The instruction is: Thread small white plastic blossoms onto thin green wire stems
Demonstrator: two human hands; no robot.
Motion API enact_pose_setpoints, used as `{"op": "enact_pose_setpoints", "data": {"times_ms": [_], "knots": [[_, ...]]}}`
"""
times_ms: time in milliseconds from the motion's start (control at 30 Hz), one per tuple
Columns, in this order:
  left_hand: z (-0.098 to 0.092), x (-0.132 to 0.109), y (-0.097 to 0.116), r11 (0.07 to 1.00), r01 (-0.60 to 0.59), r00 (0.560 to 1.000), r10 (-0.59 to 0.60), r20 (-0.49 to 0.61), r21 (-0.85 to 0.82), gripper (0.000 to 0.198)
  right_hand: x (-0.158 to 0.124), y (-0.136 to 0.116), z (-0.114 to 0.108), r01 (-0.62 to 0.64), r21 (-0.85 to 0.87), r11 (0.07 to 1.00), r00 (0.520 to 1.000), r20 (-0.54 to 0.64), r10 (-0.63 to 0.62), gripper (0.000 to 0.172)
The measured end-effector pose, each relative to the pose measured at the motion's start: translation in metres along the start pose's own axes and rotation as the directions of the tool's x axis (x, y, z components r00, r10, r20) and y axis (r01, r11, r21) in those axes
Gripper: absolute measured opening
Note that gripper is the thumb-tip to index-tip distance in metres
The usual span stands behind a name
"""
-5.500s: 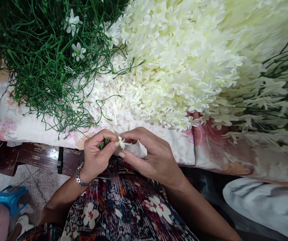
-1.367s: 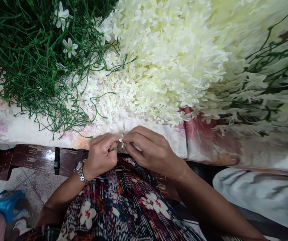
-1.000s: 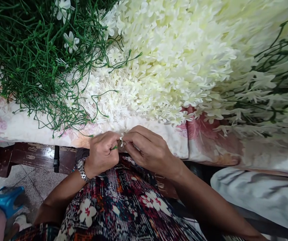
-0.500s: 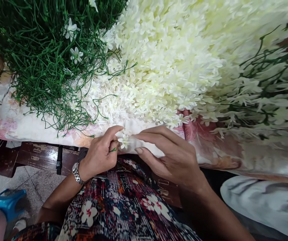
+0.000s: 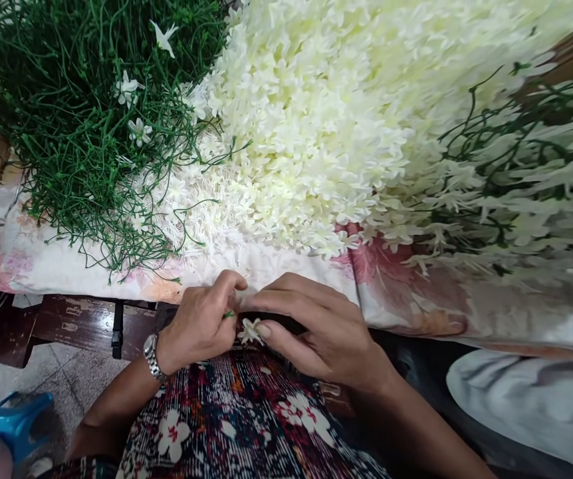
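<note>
Compared with half a second ago, one small white flower (image 5: 250, 330) has dropped lower between the hands, from beside the left fingers to the right thumb's tip, just below the centre of the frame. On the left hand (image 5: 199, 326) the fingers curl around one green stem (image 5: 228, 314), its end showing. On the right hand (image 5: 321, 332) the thumb touches the flower; whether the fingers grip it, I cannot tell. Three loose white blooms (image 5: 139, 132) lie on the green heap (image 5: 67, 126), upper left. One white heap (image 5: 306, 146), its blossoms uncountable, fills the top centre. Both rest on the cloth-covered desk (image 5: 52, 263). One blue stool (image 5: 14, 420) stands on the tiled floor (image 5: 80, 369), lower left.
</note>
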State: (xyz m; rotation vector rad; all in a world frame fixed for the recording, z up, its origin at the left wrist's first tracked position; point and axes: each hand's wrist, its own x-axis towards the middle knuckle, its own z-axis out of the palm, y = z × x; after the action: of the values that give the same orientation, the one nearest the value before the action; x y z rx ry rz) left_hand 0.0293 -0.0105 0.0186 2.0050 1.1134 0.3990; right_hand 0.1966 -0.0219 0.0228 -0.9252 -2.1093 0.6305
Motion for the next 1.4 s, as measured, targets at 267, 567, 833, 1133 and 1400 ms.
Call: {"op": "enact_pose_setpoints", "data": {"times_ms": [267, 567, 833, 1133, 1400], "knots": [[0.006, 0.001, 0.002, 0.998, -0.061, 0.993, 0.059, 0.102, 0.016, 0.020, 0.002, -0.004, 0.009, 0.083, 0.011, 0.996, 0.995, 0.052, -0.084, 0.009], [0.014, -0.005, -0.008, 0.969, -0.191, 0.972, 0.164, -0.170, -0.157, 0.014, 0.001, 0.004, 0.007, 0.007, -0.033, 0.999, 1.000, 0.020, -0.006, 0.009], [0.005, 0.001, -0.020, 0.947, -0.191, 0.922, 0.083, -0.377, -0.258, 0.017, 0.027, 0.044, -0.014, -0.115, -0.761, 0.639, 0.993, -0.079, 0.084, 0.009], [0.005, 0.002, -0.025, 0.920, -0.252, 0.893, 0.102, -0.438, -0.299, 0.023, 0.031, 0.053, -0.010, -0.034, -0.793, 0.608, 0.999, -0.011, 0.042, 0.011], [0.008, 0.005, -0.022, 0.897, -0.196, 0.878, -0.019, -0.478, -0.396, 0.015, 0.024, 0.046, -0.017, -0.163, -0.493, 0.855, 0.982, -0.161, 0.094, 0.006]]}}
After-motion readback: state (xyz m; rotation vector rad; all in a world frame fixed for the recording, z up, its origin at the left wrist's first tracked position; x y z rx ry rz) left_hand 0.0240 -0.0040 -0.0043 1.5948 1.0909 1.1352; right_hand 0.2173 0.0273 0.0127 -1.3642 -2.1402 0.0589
